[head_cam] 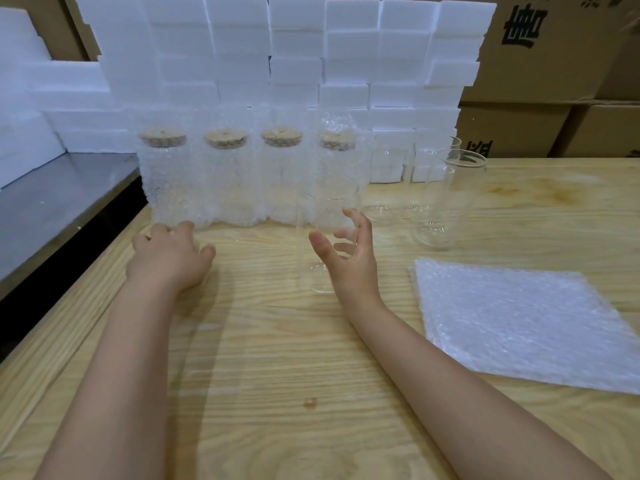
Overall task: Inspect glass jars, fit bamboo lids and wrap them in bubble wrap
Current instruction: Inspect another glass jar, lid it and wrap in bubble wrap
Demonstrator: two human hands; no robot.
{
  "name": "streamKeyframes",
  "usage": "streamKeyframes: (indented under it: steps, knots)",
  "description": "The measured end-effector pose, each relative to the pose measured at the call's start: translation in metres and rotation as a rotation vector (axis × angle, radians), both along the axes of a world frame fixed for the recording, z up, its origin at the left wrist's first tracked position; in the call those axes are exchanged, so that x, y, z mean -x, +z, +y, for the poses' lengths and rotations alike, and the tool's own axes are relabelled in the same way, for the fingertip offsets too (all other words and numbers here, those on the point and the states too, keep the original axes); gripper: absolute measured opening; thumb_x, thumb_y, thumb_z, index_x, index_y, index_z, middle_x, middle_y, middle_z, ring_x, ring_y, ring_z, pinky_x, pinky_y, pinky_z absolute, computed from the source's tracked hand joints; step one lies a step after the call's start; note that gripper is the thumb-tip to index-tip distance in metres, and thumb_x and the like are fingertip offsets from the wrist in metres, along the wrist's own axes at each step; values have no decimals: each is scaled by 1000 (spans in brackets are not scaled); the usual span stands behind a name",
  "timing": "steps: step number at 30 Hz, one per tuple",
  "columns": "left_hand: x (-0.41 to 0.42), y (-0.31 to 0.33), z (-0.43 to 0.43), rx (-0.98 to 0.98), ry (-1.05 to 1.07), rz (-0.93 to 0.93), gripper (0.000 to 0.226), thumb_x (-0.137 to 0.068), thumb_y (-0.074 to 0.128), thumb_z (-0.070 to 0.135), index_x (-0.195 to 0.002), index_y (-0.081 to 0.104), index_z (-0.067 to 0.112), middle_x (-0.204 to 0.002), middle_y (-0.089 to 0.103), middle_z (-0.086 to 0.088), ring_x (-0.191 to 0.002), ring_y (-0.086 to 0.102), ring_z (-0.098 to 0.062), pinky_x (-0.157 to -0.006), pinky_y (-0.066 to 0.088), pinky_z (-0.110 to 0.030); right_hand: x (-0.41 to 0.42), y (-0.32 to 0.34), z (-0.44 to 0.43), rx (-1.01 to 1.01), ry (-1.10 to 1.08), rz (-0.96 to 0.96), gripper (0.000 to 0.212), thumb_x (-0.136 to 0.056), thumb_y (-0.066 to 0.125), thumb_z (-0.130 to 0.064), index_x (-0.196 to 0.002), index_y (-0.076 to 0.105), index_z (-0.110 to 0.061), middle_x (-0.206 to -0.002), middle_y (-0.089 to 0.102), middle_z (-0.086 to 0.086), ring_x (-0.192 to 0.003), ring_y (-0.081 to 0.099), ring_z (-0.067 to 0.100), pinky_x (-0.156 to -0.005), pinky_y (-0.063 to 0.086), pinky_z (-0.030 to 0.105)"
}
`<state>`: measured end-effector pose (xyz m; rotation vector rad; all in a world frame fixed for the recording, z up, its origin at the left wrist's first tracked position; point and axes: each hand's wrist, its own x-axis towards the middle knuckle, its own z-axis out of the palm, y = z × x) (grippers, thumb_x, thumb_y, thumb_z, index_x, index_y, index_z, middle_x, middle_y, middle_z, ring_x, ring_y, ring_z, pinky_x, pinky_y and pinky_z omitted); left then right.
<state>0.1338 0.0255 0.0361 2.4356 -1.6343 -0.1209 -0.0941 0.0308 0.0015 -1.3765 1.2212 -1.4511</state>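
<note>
The wooden tabletop lies bare between the forearms and toward the near edge; its left edge runs beside a lower grey metal surface. A stack of bubble wrap sheets lies flat near the right edge. The right grip is spread, fingers curved round the right side of an upright, lidless, empty glass jar; contact cannot be told. The left grip lies palm down by the base of the leftmost wrapped jar, fingers curved; whether it holds anything cannot be told. Four wrapped jars with bamboo lids stand in a row behind. More bare jars stand to the right, empty. White foam blocks and cardboard boxes wall the back.
</note>
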Motion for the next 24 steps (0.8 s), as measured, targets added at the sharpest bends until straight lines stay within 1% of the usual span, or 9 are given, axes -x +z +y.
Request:
streamKeyframes:
  steps: [2, 6, 11, 14, 16, 18, 20, 22, 24]
  knots:
    - [-2, -1, -2, 10, -25, 17, 55, -99, 36, 42, -148, 28, 18, -149, 28, -21, -137, 23, -40, -110, 25, -47, 0, 0, 0, -2, 2, -2, 83, -52, 61, -75, -126, 36, -47, -122, 50, -3, -111, 54, 16, -93, 50, 37]
    - [-3, 0, 0, 122, -53, 18, 47, -98, 43, 44, -133, 43, 13, -135, 38, -22, -123, 40, -42, -102, 37, -53, 0, 0, 0, -1, 6, -3, 80, -53, 61, -75, -124, 35, -49, -121, 50, -3, -111, 54, 15, -94, 50, 38]
    - [10, 16, 5, 644, -190, 96, 51, -92, 57, 40, -129, 47, 7, -129, 39, -25, -106, 49, -38, -92, 40, -46, 0, 0, 0, 4, 6, 3, 82, -53, 60, -76, -125, 35, -48, -122, 50, -3, -110, 54, 14, -92, 49, 36]
    - [34, 38, 10, 928, -217, 472, 48, -81, 69, 52, -115, 50, 23, -124, 41, -10, -95, 53, -16, -84, 43, -25, -1, 0, -1, 13, -1, -1, 82, -53, 60, -76, -125, 35, -48, -121, 50, -3, -109, 54, 16, -87, 47, 28]
    - [56, 53, 12, 1041, -253, 759, 47, -69, 74, 61, -95, 47, 32, -116, 52, -10, -99, 60, -17, -86, 51, -27, -1, 0, -1, 17, -3, 0, 81, -53, 60, -76, -125, 35, -48, -121, 50, -3, -109, 55, 15, -82, 44, 22]
    - [78, 62, 9, 1063, -345, 1001, 52, -63, 80, 56, -84, 42, 28, -113, 58, -25, -102, 63, -30, -86, 55, -40, -1, 0, -1, 21, -5, 3, 82, -53, 60, -76, -126, 35, -47, -121, 50, -3, -109, 55, 14, -80, 43, 19]
    - [100, 67, 3, 1010, -443, 1162, 56, -57, 82, 49, -78, 38, 22, -113, 56, -34, -102, 64, -36, -85, 56, -46, -2, 0, -1, 22, -9, 3, 82, -53, 60, -75, -126, 36, -45, -121, 50, -3, -108, 55, 15, -80, 43, 19]
    - [119, 66, -1, 949, -479, 1119, 61, -52, 86, 48, -75, 36, 21, -112, 56, -28, -103, 65, -30, -90, 52, -49, -1, 1, 0, 22, -7, -3, 81, -53, 60, -75, -124, 36, -47, -121, 50, -3, -109, 55, 16, -82, 45, 22]
    - [132, 60, -5, 917, -491, 1004, 62, -53, 89, 45, -71, 34, 23, -105, 52, -10, -104, 63, -16, -93, 51, -42, -1, 1, 0, 16, -2, -8, 79, -52, 61, -75, -122, 36, -49, -121, 50, -2, -109, 55, 17, -87, 50, 31]
